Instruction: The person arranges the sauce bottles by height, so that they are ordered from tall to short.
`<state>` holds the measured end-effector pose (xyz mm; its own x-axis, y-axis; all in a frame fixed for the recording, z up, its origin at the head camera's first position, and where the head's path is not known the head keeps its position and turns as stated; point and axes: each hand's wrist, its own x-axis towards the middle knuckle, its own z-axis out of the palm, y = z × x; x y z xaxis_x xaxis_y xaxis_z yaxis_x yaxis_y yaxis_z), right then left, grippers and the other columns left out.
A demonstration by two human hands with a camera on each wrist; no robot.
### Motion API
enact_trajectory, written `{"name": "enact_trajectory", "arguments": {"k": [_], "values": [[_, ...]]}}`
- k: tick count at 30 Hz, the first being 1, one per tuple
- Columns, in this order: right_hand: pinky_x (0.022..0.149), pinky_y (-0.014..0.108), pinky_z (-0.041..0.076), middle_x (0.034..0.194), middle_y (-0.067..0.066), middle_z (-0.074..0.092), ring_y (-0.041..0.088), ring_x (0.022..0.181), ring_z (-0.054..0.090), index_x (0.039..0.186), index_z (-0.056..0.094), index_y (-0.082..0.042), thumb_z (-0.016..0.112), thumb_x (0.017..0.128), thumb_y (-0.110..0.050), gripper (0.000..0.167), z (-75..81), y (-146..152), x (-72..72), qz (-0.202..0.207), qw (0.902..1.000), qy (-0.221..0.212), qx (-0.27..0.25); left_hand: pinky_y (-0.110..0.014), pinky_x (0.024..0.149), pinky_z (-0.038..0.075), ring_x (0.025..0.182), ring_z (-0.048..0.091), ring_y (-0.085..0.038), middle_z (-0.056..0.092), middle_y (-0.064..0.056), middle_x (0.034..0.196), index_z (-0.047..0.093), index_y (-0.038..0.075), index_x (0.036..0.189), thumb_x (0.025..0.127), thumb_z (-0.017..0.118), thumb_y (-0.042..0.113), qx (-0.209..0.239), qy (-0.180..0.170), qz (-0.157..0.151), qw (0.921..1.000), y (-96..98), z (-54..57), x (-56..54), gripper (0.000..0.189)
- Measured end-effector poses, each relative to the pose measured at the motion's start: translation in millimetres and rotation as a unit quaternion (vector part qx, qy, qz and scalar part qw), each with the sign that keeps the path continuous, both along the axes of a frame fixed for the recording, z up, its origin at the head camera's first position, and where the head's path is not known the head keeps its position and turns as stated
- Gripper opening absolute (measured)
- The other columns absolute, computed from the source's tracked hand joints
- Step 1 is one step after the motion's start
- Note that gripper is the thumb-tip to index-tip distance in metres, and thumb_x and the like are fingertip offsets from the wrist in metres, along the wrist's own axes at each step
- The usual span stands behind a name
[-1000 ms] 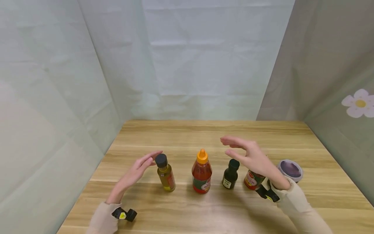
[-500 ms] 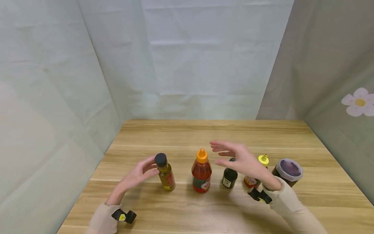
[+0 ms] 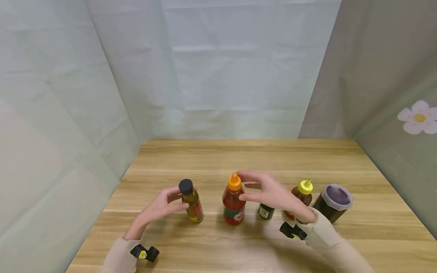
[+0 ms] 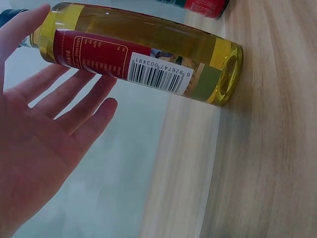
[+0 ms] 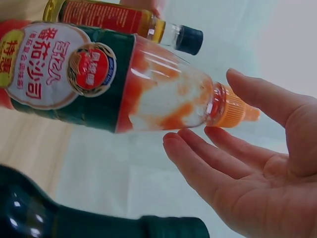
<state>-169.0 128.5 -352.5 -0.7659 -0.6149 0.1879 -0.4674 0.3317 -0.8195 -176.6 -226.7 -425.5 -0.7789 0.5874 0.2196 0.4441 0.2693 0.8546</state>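
Note:
An upright bottle of yellow oil [image 3: 194,207] with a black cap stands left of centre. My left hand [image 3: 158,206] is around its upper part, thumb in front and fingers behind; in the left wrist view the fingers are loosely spread, with a gap between palm and glass. Right of it stands a tomato ketchup bottle [image 3: 233,210] with an orange nozzle cap. My right hand [image 3: 271,192] reaches to its top from the right. In the right wrist view, thumb and fingers lie on either side of the cap and shoulder, fairly straight, without a visible grip.
A small dark bottle [image 3: 265,212] stands under my right hand, partly hidden. Farther right are a red sauce bottle with a yellow cap [image 3: 305,187] and a dark jar with a pale lid [image 3: 336,197]. Cloth walls [image 3: 222,76] enclose the wooden table [image 3: 205,254].
My right hand has moved left and slightly down, from over the small dark bottle to the ketchup bottle's top. The left hand has come around the oil bottle, its thumb lower and in front.

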Motion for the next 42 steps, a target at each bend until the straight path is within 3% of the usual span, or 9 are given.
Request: {"name": "enact_trajectory", "arguments": {"k": [11,19,25,31,35,42], "values": [[0.1,0.038,0.05,0.138,0.017,0.055,0.032,0.122,0.057,0.138,0.05,0.0,0.072,0.087,-0.015,0.057,-9.0,-9,-4.4,-0.001,0.9999,-0.004,0.01,-0.029,0.101,0.045,0.122,0.053,-0.001,0.057,-0.022,0.134,0.051,-0.002,0.134,0.086,0.072,0.008,-0.003,-0.008,-0.005,1.0,1.6,-3.3,0.4,0.054],[0.1,0.041,0.05,0.129,0.011,0.062,0.029,0.12,0.059,0.132,0.056,-0.005,0.072,0.087,-0.017,0.049,-15.9,-16,-6.9,-0.004,0.9997,0.004,0.025,-0.018,0.098,0.046,0.118,0.056,0.001,0.057,-0.024,0.132,0.051,-0.006,0.133,0.083,0.074,0.006,0.025,-0.029,-0.006,0.9992,3.8,-4.6,-0.7,0.056],[0.1,0.041,0.05,0.126,0.011,0.064,0.028,0.118,0.06,0.13,0.057,-0.005,0.073,0.087,-0.018,0.048,-15.5,-18,-5.6,-0.016,0.9995,-0.015,0.021,-0.02,0.097,0.049,0.116,0.058,-0.002,0.059,-0.022,0.131,0.052,-0.005,0.132,0.082,0.076,0.005,0.036,-0.034,-0.011,0.9987,4.9,-6.5,-2.7,0.057],[0.1,0.043,0.05,0.128,0.013,0.063,0.03,0.119,0.06,0.132,0.056,-0.004,0.073,0.086,-0.018,0.051,-14.0,-19,-4.8,-0.023,0.999,-0.027,0.026,-0.02,0.094,0.05,0.113,0.06,-0.002,0.057,-0.029,0.129,0.055,-0.002,0.13,0.081,0.076,0.005,0.04,-0.045,-0.004,0.9982,6.3,-7.2,-2.8,0.054],[0.099,0.044,0.05,0.128,0.012,0.063,0.03,0.119,0.06,0.131,0.056,-0.004,0.075,0.084,-0.02,0.053,-14.1,-19,-4.5,-0.028,0.9986,-0.026,0.037,-0.02,0.094,0.05,0.114,0.059,-0.001,0.055,-0.031,0.13,0.053,-0.006,0.13,0.082,0.076,0.005,0.045,-0.047,-0.005,0.9979,7.2,-7.5,-2.8,0.055],[0.098,0.04,0.051,0.123,0.01,0.066,0.027,0.115,0.062,0.127,0.059,-0.004,0.075,0.084,-0.017,0.047,-15.7,-23,-4.7,-0.02,0.9993,-0.009,0.032,-0.02,0.096,0.049,0.115,0.059,-0.002,0.06,-0.02,0.129,0.057,0.002,0.129,0.082,0.076,0.007,0.034,-0.038,0.006,0.9987,5.1,-7.7,-0.9,0.051]]}}
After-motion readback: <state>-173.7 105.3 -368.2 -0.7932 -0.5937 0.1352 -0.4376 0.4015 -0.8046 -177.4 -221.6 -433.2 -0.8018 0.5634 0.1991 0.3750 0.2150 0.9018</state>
